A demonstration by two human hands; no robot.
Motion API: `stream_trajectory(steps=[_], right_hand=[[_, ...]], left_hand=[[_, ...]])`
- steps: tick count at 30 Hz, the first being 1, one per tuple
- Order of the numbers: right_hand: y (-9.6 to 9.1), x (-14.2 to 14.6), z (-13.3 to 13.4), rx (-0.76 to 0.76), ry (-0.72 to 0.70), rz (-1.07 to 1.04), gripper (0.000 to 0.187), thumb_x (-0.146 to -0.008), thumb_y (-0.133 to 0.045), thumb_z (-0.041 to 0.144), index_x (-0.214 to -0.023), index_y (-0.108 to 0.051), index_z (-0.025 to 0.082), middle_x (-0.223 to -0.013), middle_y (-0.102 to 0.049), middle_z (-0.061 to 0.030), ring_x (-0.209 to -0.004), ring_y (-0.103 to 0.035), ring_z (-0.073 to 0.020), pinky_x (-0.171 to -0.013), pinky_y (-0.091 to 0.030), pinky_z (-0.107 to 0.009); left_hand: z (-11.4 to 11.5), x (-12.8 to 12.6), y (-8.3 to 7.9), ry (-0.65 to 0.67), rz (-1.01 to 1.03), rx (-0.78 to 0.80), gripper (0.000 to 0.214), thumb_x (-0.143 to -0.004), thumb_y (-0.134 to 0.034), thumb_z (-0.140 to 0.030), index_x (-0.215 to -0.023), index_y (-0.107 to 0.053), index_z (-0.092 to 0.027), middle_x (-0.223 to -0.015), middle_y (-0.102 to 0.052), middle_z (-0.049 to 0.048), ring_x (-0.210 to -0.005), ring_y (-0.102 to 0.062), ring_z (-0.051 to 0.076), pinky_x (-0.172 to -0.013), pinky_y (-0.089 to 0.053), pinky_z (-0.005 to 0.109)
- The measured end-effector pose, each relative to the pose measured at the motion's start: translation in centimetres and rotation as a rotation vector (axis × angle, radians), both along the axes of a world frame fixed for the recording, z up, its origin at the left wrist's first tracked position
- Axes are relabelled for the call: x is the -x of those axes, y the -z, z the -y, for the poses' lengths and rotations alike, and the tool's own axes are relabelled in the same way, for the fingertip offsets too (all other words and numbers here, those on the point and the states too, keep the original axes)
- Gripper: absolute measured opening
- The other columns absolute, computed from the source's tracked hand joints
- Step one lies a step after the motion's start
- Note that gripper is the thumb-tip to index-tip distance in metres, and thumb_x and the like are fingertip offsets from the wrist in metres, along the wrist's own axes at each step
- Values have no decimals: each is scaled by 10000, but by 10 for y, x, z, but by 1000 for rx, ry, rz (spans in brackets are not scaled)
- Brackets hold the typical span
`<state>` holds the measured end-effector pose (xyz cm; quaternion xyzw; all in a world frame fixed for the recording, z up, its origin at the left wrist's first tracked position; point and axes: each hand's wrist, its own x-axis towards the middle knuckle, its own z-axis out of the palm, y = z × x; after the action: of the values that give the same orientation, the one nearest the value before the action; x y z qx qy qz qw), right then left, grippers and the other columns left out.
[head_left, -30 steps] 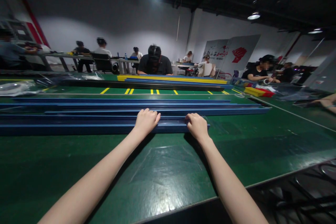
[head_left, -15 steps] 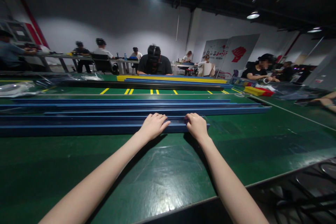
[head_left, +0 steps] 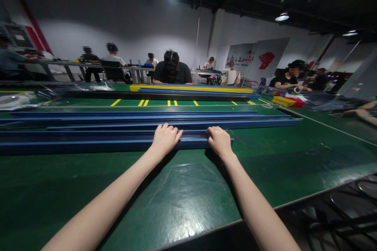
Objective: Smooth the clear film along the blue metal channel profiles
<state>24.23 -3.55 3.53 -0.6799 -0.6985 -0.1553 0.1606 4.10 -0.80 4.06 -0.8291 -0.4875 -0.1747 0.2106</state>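
A long blue U-shaped plastic channel (head_left: 194, 143) lies lengthwise across the green table, its right end just past my right hand. My left hand (head_left: 165, 139) rests over the channel, fingers bent over its far side and thumb towards the right. Curled on the channel near its right end is my right hand (head_left: 219, 140); its fingertips are partly hidden inside. A bare stretch of channel shows between the two hands. Right behind it lie several more blue channels (head_left: 265, 122), parallel and close together.
Farther back are a yellow channel (head_left: 191, 88) and a black one (head_left: 147, 95). Clear plastic wrap (head_left: 17, 99) lies at the left. A yellow tray (head_left: 283, 101) stands at the right, near a co-worker's arm (head_left: 365, 111). Another person (head_left: 172, 71) sits opposite.
My left hand has slid a little to the left along the blue channel, widening the gap between my hands. The right hand stays at the channel's end. The view has shifted slightly.
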Motion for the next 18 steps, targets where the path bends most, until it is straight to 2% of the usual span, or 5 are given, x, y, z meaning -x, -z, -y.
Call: stream_trajectory(steps=[5,8,12,18], right_hand=[[-1,1,0,15,5,3,236,-768,-399,137,-876,-598,205,-903,-631,-36,-853,-524,-150,-672,-327,-234],[-1,1,1,2,2,-2,232,-768,-399,142,-867,-598,208,-898,-633,-30,-852,-526,-150,-672,-328,-234],[-1,1,1,12,2,-8,234,-761,-404,140,-872,-599,207,-901,-631,-34,-853,-525,-150,-675,-329,-234],[-1,0,1,2,6,-14,240,-755,-403,133,-868,-602,209,-895,-630,-27,-852,-525,-148,-674,-331,-234]], left_hand=[[4,-8,10,227,13,40,368,-891,-295,-378,-1024,-583,-193,-1138,-582,52,-1019,-500,205,-780,-354,322],[3,-11,17,282,22,81,380,-882,-314,-418,-1135,-514,-218,-1222,-526,35,-1099,-456,204,-824,-343,329],[1,-9,15,253,48,119,380,-882,-297,-440,-1087,-533,-224,-1125,-589,41,-1024,-501,191,-776,-348,314],[2,-3,0,124,47,82,443,-893,-253,-430,-789,-611,-190,-840,-661,44,-829,-545,188,-694,-332,303]])
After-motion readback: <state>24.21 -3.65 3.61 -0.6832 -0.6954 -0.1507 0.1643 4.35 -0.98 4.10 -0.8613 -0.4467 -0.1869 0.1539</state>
